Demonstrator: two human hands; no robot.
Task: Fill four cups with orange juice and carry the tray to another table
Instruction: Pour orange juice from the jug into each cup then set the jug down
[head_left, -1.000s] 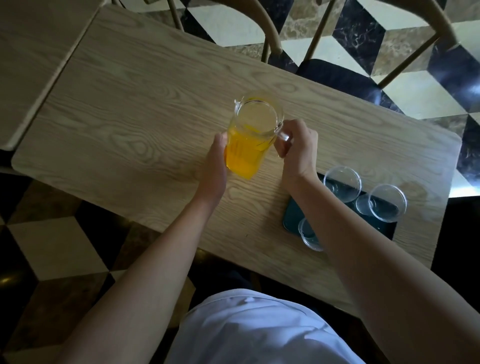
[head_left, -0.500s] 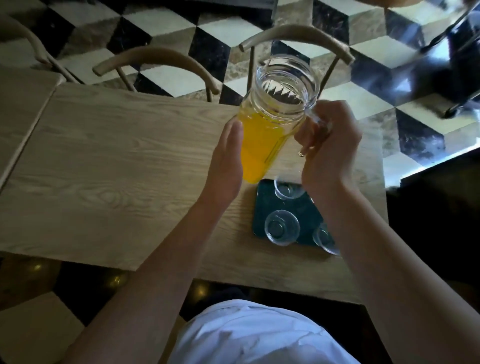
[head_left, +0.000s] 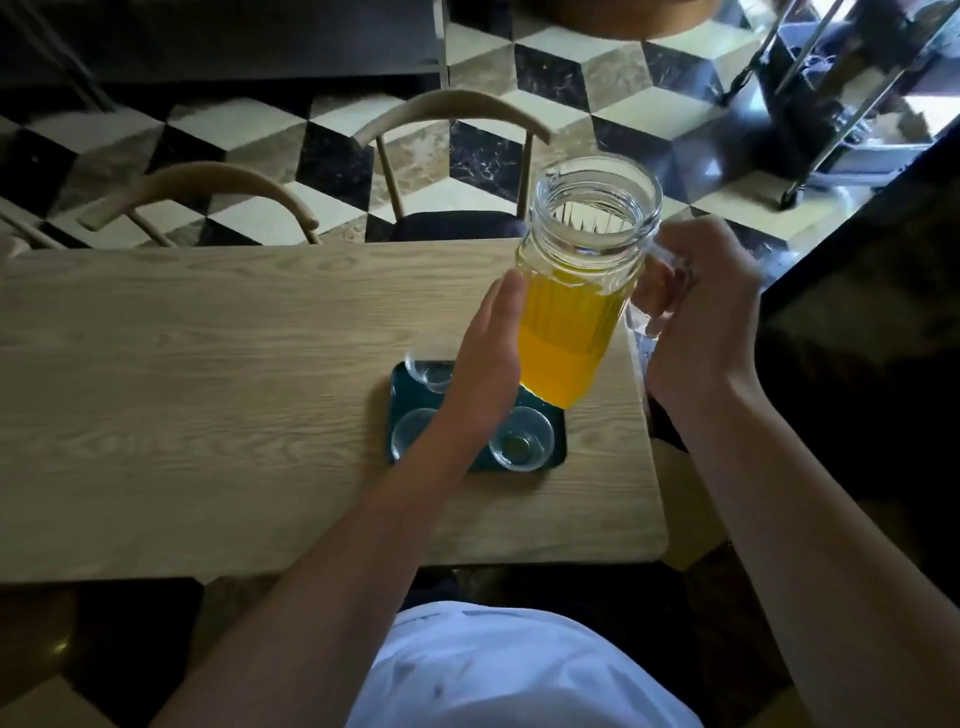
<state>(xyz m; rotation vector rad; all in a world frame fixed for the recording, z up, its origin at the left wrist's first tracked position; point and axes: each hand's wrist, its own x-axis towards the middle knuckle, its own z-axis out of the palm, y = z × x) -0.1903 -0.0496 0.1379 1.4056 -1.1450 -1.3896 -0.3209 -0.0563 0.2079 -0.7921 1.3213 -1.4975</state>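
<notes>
A ribbed glass pitcher, about half full of orange juice, hangs upright above the dark green tray. My right hand grips its clear handle. My left hand lies flat against the pitcher's left side, fingers straight. Three clear cups show on the tray: one at the back left, one at the front left, one at the front right. All three look empty. My left arm and the pitcher hide the tray's middle and back right.
The tray stands near the right end of a light wooden table. Two wooden chairs stand behind the table on a black-and-white tiled floor. A dark counter edge runs along the right. A metal cart is at the far right.
Both hands lifted the pitcher off the table and carried it right, so it now hangs over the tray. My view turned right with it, and the tray came to the centre.
</notes>
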